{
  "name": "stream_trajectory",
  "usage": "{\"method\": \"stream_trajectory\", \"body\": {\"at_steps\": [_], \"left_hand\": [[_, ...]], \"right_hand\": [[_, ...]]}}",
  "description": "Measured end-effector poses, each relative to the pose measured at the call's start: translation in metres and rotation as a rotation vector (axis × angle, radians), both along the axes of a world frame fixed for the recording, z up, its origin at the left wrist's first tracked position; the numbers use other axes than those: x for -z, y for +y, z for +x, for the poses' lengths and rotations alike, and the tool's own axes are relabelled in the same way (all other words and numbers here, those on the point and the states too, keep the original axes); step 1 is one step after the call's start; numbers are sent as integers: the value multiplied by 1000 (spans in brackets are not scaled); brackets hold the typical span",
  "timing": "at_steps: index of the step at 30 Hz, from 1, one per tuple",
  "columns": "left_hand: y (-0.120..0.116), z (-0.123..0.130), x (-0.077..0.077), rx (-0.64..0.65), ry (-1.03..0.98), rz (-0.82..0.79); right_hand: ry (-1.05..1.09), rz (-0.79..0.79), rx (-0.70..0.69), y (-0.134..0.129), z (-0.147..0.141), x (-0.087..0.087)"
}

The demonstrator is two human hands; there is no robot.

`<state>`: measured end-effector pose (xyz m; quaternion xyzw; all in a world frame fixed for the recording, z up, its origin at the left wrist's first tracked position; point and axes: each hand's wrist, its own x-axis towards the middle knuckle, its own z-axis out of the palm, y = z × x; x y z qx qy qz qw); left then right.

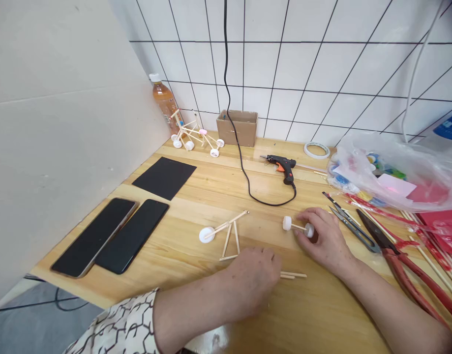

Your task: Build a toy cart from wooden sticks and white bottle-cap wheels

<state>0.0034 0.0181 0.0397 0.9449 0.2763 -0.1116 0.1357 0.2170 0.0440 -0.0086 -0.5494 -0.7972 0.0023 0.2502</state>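
My right hand (327, 243) is closed round one end of a small axle, a thin wooden stick (298, 226) with a white bottle-cap wheel (286, 223) at its free end. My left hand (253, 278) is curled low over the table, its fingertips hidden under the knuckles. Short wooden sticks (295, 275) stick out just right of it; whether the fingers grip them cannot be seen. Behind the left hand lies a stick frame (231, 233) with a triangle of sticks and a white round wheel (206, 234) on its left end.
A black glue gun (283, 164) with a cord, a tape roll (316, 150) and a cardboard box (237, 129) stand behind. Snips (354, 228), red-handled pliers (391, 258) and a plastic bag (403, 167) are right. Two phones (133, 236), black sheet (165, 177), stick models (192, 132) and bottle (165, 103) are left.
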Motion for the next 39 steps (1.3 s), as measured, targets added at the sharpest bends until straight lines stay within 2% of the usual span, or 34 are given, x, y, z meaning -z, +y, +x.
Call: {"method": "stream_trajectory", "body": {"at_steps": [4,10,13,19,23,31,35,39], "left_hand": [[-1,-1,0,42,-8,38],[-1,2,-10,80,36,50],[-1,2,-9,94,38,34],[1,-1,-1,39,-9,-2],[3,-1,-6,-19,-9,-29],[2,-5,-11,-44,31,1],[0,-5,-16,-2,74,14],[-4,-5,-18,67,95,92]], "right_hand": [[-3,5,2,0,-1,0],[1,8,-8,-1,-1,-1],[-2,10,-13,0,0,0],[-1,12,-14,-1,0,0],[3,10,-5,0,0,1],[27,14,20,1,1,3],[30,7,53,1,2,4],[-9,21,83,1,1,5]]}}
